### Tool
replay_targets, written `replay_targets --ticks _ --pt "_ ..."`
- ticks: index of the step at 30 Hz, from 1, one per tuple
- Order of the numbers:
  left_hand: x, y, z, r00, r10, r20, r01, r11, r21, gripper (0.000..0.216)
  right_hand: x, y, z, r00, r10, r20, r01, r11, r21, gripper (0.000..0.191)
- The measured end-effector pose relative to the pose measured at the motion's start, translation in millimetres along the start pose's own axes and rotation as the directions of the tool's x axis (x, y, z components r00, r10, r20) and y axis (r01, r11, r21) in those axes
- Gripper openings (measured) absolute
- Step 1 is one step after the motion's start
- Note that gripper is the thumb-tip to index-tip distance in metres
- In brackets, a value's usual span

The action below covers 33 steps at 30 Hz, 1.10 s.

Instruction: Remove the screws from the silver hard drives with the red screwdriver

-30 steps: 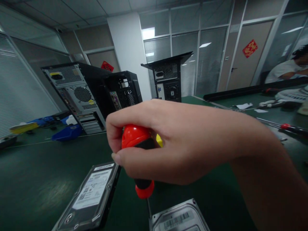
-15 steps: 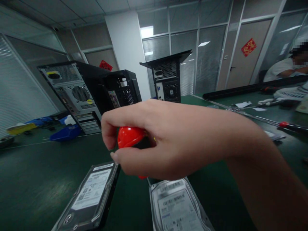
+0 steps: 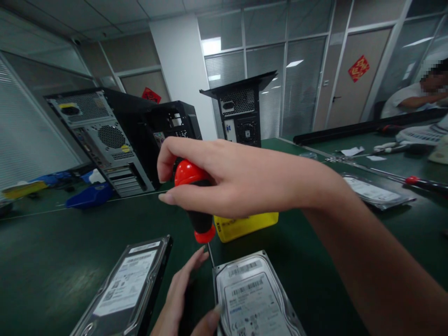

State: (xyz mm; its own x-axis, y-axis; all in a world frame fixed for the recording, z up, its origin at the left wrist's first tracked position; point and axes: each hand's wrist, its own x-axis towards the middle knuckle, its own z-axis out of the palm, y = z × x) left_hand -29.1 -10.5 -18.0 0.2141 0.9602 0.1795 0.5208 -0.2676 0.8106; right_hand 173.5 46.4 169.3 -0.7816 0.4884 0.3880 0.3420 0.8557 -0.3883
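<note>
My right hand grips a screwdriver with a red and black handle, held nearly upright. Its thin shaft runs down to the top left corner of a silver hard drive; whether the tip touches a screw is too small to tell. Along that drive's left side lies my left hand, fingers stretched out and apart, thumb at the drive's edge. Further left, flat on the green table, rests another hard drive with a white label. A yellow container shows partly behind my right wrist.
Two opened computer cases stand at the back left, and another computer case at the back middle. A blue scoop-shaped bin is left. At right are a third hard drive, a red-and-black-handled tool and a seated person.
My right hand has risen slightly, uncovering more of the screwdriver, its shaft and the yellow container. My left hand has come into view beside the silver drive.
</note>
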Motion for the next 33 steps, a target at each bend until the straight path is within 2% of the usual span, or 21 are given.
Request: replay_targets --ticks 4,11,18,23,27,30,33 --pt "19 8 9 0.978 -0.137 0.159 0.145 0.989 -0.035 0.054 1 -1 -1 1.000 0.026 -0.008 -0.026 0.997 -0.075 0.017" --pt "30 5 10 0.981 -0.122 0.148 0.136 0.986 -0.093 0.032 -1 2 -2 1.000 0.017 -0.008 -0.017 0.998 -0.057 0.018" --pt "29 9 10 0.975 -0.158 0.159 0.177 0.978 -0.112 0.027 0 3 -2 0.997 0.069 0.023 -0.069 0.997 -0.023 0.017" --pt "33 11 8 0.970 -0.130 0.207 0.168 0.970 -0.178 0.023 4 8 -1 0.999 -0.038 0.006 0.038 0.999 -0.017 0.021" --pt "35 12 9 0.975 -0.122 0.186 0.153 0.975 -0.163 0.021 8 10 -1 0.994 -0.110 0.026 0.110 0.993 -0.029 0.019" --pt "33 13 9 0.978 -0.142 0.152 0.165 0.975 -0.149 0.022 13 6 -6 0.986 -0.149 0.081 0.153 0.987 -0.056 0.021" --pt "31 13 10 0.977 -0.142 0.156 0.173 0.963 -0.205 0.026 17 2 -16 0.971 -0.108 0.213 0.132 0.986 -0.103 0.027"
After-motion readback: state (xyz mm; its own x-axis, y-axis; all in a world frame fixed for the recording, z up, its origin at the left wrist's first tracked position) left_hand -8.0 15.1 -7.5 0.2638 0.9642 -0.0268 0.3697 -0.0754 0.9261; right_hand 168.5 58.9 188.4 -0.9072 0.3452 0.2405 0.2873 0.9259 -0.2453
